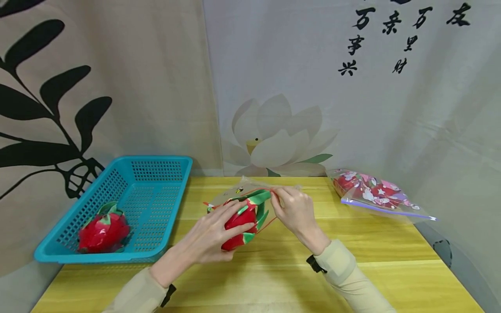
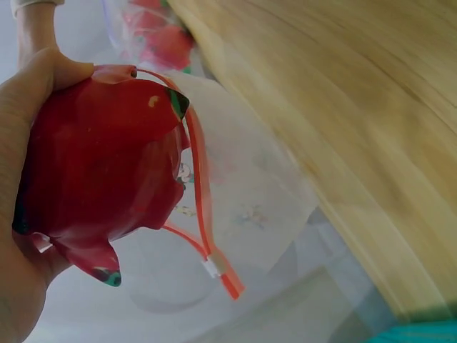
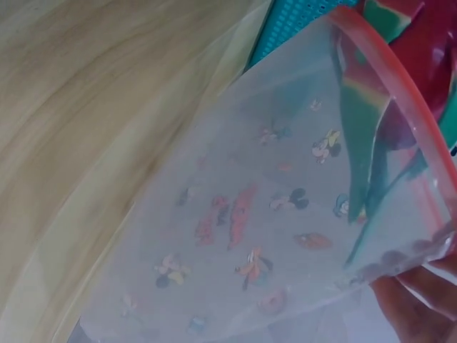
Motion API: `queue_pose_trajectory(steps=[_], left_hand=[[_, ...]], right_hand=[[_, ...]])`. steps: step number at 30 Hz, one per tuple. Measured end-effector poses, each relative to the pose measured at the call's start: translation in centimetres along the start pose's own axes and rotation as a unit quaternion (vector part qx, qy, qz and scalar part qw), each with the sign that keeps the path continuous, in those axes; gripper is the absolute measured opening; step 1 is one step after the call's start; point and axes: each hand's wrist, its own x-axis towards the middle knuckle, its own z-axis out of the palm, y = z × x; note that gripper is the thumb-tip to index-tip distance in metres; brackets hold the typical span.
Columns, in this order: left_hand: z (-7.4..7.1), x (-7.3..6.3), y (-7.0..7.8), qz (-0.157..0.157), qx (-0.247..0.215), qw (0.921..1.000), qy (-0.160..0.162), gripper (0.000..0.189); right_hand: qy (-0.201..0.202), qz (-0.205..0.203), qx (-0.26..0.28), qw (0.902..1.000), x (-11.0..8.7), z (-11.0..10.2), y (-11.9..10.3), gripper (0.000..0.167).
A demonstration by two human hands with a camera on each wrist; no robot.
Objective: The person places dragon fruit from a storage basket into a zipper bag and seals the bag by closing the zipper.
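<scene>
The left hand (image 1: 211, 237) held a glossy red dragon fruit (image 2: 114, 161) above the bench (image 1: 282, 278), its grip curled around the fruit's body. The right hand (image 1: 295, 213) had its grip pinched on the edge of a translucent zip bag (image 3: 214, 286) printed with cartoon figures, at the red-trimmed mouth. That mouth stood open at the fruit's leafy end, and green leaf tips showed through the film; a white slider (image 2: 213, 266) sat near one end of the trim. At left, a blue perforated basket (image 1: 181, 200) contained a second dragon fruit (image 1: 103, 233). A clear bag with a purple closure (image 1: 377, 191), its contents patterned red and pink, lay at the bench's right rear.
</scene>
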Motion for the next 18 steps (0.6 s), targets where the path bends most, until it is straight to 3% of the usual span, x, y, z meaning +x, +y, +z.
queue_pose_trajectory(steps=[9,18], left_hand=[[0.4,0.5,0.1,-0.02,0.015,0.9997,-0.002,0.069],[0.9,1.1,0.4,0.018,0.037,0.9991,0.011,0.069]], right_hand=[[-0.007,-0.009,0.011,0.9999,-0.2,0.1,-0.3,0.008],[-0.012,-0.009,0.022,0.9996,-0.2,0.3,-0.8,0.007]])
